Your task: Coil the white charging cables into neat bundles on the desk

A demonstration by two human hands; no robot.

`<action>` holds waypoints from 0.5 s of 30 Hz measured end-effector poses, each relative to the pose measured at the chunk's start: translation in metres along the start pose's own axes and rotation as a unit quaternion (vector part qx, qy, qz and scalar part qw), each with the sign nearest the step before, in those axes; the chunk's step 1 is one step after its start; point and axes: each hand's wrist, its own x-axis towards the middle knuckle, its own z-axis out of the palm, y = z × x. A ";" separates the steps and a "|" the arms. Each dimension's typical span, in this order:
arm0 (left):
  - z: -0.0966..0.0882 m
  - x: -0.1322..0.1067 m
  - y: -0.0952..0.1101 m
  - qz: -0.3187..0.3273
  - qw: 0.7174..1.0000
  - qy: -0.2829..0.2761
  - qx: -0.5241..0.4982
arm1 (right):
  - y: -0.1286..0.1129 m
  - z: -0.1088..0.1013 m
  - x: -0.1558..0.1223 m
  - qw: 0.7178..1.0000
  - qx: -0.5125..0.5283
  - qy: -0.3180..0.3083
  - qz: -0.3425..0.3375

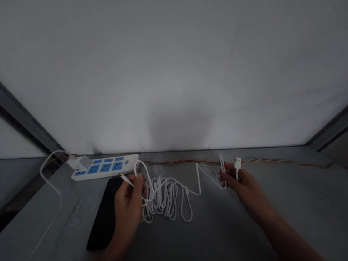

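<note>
My left hand pinches one end of a white USB cable, its small plug pointing up and left. Loops of the cable hang in a loose bundle just right of those fingers. At the right, my right hand is closed on the cable's other end, with the USB plug sticking up past the fingers and a small loop beside it. Slack cable runs between both hands. Under my left wrist lies a black phone, partly covered by the hand and forearm.
A white power strip with blue sockets lies against the white wall panel, a white charger plugged in at its left. From that charger a white cord trails left. Twisted reddish wire runs along the back of the grey surface.
</note>
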 end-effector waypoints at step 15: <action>0.004 0.006 -0.003 -0.118 0.981 0.001 -0.152 | 0.007 -0.007 0.003 0.986 0.122 0.111 0.037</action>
